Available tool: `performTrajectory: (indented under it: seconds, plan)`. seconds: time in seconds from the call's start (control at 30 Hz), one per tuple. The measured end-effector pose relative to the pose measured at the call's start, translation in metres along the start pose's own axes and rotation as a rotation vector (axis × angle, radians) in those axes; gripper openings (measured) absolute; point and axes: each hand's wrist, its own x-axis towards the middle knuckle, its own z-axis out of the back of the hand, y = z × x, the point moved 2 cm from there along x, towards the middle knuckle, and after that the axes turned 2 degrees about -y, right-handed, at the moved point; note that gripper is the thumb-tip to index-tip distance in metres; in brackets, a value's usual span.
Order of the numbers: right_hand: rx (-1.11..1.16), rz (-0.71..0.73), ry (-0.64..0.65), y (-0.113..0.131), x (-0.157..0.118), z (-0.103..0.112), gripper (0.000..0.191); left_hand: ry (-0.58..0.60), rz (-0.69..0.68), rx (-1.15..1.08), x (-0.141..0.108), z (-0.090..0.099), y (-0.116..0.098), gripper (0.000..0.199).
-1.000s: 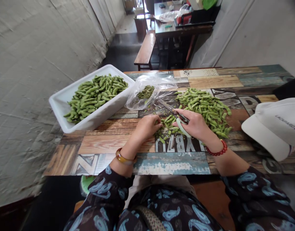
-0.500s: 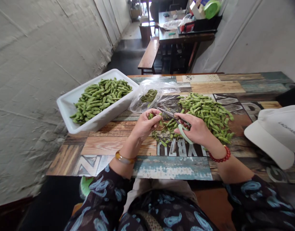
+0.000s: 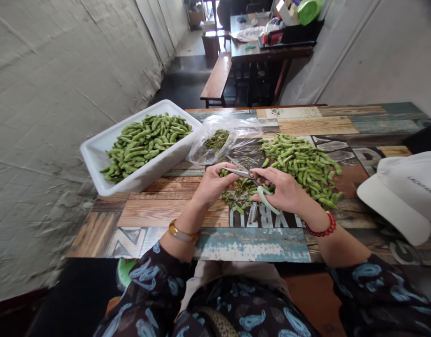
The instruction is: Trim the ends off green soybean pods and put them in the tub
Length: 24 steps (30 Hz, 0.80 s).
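The plank-patterned table [image 3: 254, 243] carries a white tub [image 3: 161, 167], a clear bag [image 3: 198, 152], loose green pods [image 3: 303, 164] and a white cap [image 3: 400, 192].

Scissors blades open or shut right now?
Open: the scissors in the right hand show two blades spread in a V toward the left hand.

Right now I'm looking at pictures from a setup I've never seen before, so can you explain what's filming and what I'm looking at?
There's no machine here, just a person working bare-handed. Every picture comes from one camera worn on that person's head, looking forward and down. The right hand holds scissors, blades apart and pointing toward the left hand. That one pinches something green, probably a pod, mostly hidden. On the patterned tabletop stands a white tub of green pods at left, then a clear plastic bag with green scraps, a loose heap of pods, and a white cap at right.
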Motion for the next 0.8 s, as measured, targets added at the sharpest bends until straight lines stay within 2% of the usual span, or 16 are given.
performTrajectory:
  seconds: [0.33,0.6,0.8]
  plan:
    - [0.044,-0.003,0.023,-0.0009,-0.0015,-0.0011,0.052,0.024,-0.044,0.048,0.001,0.0012,0.0037,0.031]
    - [0.049,-0.014,0.044,-0.0048,-0.0018,0.0015,0.05,0.034,-0.12,0.146,0.0017,0.0013,-0.0022,0.024]
    - [0.027,-0.069,-0.062,-0.0053,0.0003,0.001,0.047,-0.021,0.011,0.004,0.0015,0.0023,-0.0015,0.03]
